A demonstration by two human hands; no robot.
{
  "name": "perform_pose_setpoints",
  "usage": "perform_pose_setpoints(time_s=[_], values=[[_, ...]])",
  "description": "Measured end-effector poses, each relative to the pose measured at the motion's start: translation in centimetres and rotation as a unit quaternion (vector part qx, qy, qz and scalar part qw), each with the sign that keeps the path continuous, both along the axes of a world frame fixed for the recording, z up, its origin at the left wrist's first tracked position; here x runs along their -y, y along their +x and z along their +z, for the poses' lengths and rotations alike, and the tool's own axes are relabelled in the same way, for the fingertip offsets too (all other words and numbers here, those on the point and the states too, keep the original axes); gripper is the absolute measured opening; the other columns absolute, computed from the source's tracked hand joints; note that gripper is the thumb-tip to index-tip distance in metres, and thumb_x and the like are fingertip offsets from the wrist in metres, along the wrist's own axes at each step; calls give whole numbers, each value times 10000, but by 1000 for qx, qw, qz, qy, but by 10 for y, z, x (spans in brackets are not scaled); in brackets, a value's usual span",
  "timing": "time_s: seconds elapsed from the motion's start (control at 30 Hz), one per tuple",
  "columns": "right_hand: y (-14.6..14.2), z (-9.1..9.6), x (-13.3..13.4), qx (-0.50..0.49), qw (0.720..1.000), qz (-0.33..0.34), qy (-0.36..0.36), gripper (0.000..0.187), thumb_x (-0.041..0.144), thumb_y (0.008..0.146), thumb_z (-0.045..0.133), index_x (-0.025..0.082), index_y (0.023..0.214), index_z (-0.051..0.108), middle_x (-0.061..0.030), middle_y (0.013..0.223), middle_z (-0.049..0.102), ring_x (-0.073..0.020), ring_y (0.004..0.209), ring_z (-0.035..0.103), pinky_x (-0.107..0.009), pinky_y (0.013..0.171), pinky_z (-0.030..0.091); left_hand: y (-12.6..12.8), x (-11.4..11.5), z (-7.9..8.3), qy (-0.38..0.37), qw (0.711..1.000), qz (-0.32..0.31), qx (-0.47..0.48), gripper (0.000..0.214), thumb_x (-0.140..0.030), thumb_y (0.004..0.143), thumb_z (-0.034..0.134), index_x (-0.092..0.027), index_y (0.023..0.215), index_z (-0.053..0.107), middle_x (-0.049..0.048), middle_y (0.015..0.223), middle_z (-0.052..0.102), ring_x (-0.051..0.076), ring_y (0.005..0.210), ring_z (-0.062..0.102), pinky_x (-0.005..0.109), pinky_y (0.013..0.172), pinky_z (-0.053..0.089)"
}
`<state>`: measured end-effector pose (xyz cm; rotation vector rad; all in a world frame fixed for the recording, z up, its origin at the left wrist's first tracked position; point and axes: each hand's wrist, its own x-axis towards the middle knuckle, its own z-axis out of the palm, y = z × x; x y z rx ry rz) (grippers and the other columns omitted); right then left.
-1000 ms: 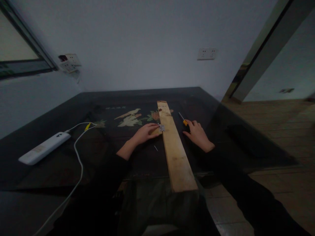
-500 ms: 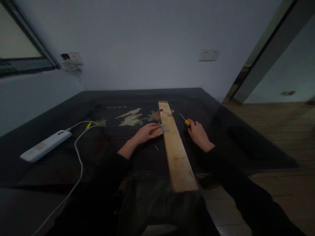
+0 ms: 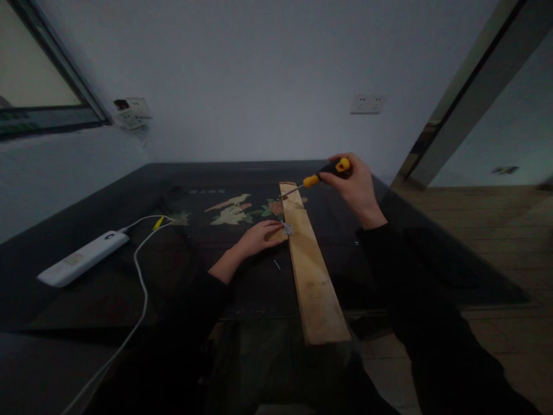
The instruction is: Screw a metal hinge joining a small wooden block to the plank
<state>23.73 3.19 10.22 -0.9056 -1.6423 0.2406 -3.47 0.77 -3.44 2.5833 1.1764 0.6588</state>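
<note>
A long wooden board [image 3: 315, 276] lies lengthwise on the dark table, its near end jutting past the front edge. A small metal hinge [image 3: 287, 229] sits at the board's left edge. Beside it, my left hand [image 3: 257, 239] grips a small piece of wood [image 3: 280, 236], mostly covered by the fingers, which butts against the board. My right hand [image 3: 356, 187] is raised over the board's right side, closed around the yellow and black handle of a screwdriver [image 3: 311, 181]. The screwdriver's shaft slants down and left over the far part of the board; I cannot tell whether its tip touches.
A thin metal piece, perhaps a screw [image 3: 277, 264], lies on the table [image 3: 194, 276] left of the board. A white power strip [image 3: 82, 259] with a white cable [image 3: 140, 271] and a yellow tag [image 3: 158, 223] occupies the left side. Wall sockets [image 3: 367, 104] are behind.
My right hand has lifted from the table right of the board, turning the screwdriver so its shaft points left and down over the board. My left hand stays by the hinge.
</note>
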Motion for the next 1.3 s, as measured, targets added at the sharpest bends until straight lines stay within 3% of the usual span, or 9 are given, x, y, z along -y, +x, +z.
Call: perform_pose_setpoints(time_s=[0.07, 0.17, 0.33, 0.53, 0.77, 1.07, 1.3], values=[[-21, 13, -18, -78, 992, 95, 2, 413, 450, 741, 702, 218, 1053, 561, -23, 970, 621, -169, 855, 623, -361, 706, 581, 0, 0, 0, -1, 1000, 1, -1, 543, -485, 877, 573, -195, 1334, 551, 124, 1350, 556, 258, 1234, 530, 413, 1048, 425], [-54, 20, -35, -144, 974, 172, -17, 445, 533, 811, 605, 235, 1123, 498, -33, 1004, 616, -161, 882, 635, -350, 683, 597, 0, 1, 1, -3, 1000, 5, 0, 532, -478, 877, 574, -219, 1341, 545, 112, 1353, 556, 257, 1232, 533, 418, 1038, 435], [-83, 16, -25, -147, 967, 206, -44, 455, 530, 835, 581, 260, 1175, 447, -40, 1061, 608, -166, 915, 643, -357, 676, 610, 0, 1, 0, -15, 1000, 12, 6, 533, -472, 870, 586, -230, 1343, 546, 102, 1365, 548, 258, 1247, 523, 410, 1041, 436], [-71, 19, -9, -102, 966, 231, -49, 446, 458, 775, 682, 248, 1123, 497, -23, 990, 629, -169, 850, 654, -342, 632, 604, 1, 1, 0, -10, 1000, 3, 9, 532, -474, 877, 576, -200, 1334, 553, 115, 1362, 546, 252, 1238, 531, 400, 1048, 430], [-68, 17, -12, -47, 978, 198, -47, 394, 383, 795, 668, 235, 1125, 511, -10, 957, 616, -133, 745, 644, -293, 573, 594, 1, 1, 1, -8, 1000, 5, 1, 527, -475, 883, 569, -207, 1336, 549, 111, 1361, 549, 248, 1249, 522, 399, 1054, 426], [-70, 11, -16, 49, 986, 155, -49, 425, 383, 823, 629, 216, 1192, 501, -54, 1004, 619, -179, 762, 649, -359, 658, 590, 2, 2, 0, -6, 1000, 5, 11, 507, -443, 882, 582, -194, 1323, 558, 120, 1359, 549, 246, 1229, 535, 403, 1043, 432], [-73, 10, -14, 87, 985, 139, -61, 399, 386, 842, 588, 209, 1179, 466, -71, 1030, 613, -173, 753, 629, -344, 667, 548, 1, 2, 1, -10, 1000, 5, 9, 501, -440, 881, 585, -220, 1330, 554, 102, 1365, 545, 247, 1242, 524, 395, 1052, 422]])
